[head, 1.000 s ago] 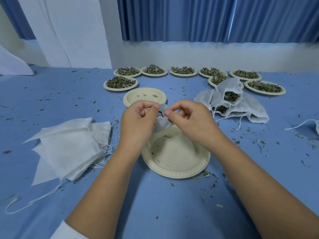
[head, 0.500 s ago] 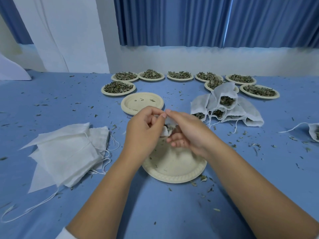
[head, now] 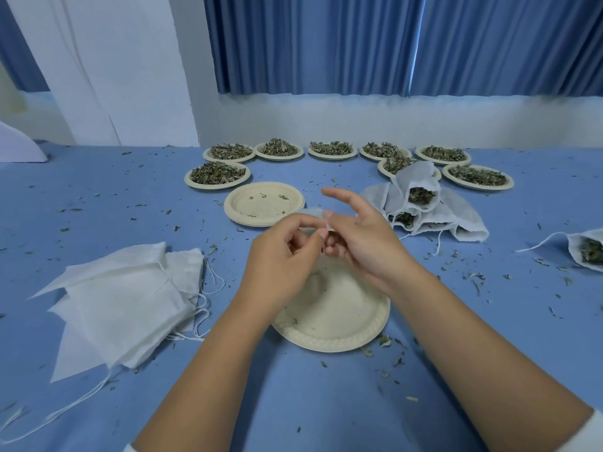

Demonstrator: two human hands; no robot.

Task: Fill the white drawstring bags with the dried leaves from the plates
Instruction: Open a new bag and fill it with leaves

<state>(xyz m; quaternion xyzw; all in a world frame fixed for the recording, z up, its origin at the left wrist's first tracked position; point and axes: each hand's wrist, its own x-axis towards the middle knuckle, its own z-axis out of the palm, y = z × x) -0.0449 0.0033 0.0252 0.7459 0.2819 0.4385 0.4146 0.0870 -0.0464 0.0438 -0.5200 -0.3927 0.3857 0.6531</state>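
Head view. Left hand and right hand together over emptied paper plate, table centre, both pinching mostly hidden white drawstring bag. Flat empty bags toward left edge; filled bags right of centre; plates of dried leaves along far edge.

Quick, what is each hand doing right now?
Left hand: pinches the white drawstring bag, which is mostly hidden.
Right hand: pinches the same bag, index finger straight.
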